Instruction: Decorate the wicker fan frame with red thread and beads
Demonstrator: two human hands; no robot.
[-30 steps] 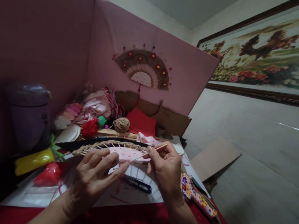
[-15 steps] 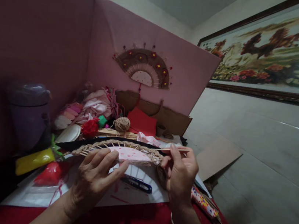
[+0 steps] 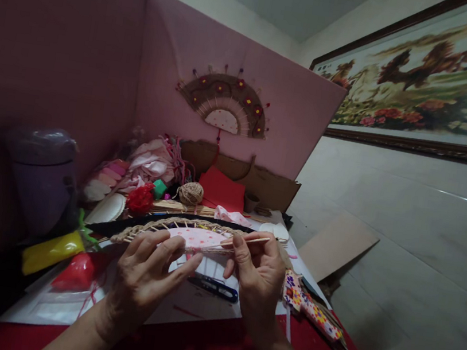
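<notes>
We hold 1 fan point(image 3: 198, 237) and 1 stick point(image 3: 258, 240).
Our left hand point(image 3: 142, 269) grips the fan's lower edge; our right hand point(image 3: 261, 277) pinches the stick; 1 dark-blue tool point(image 3: 217, 288) lies nearby.

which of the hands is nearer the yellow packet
Left hand: it's holding the twine-edged fan, right of the yellow packet; the right hand is farther right, holding a thin stick.

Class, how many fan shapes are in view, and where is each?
2: a flowered fan on the pink board, and a braided-edge fan in the left hand.
</notes>
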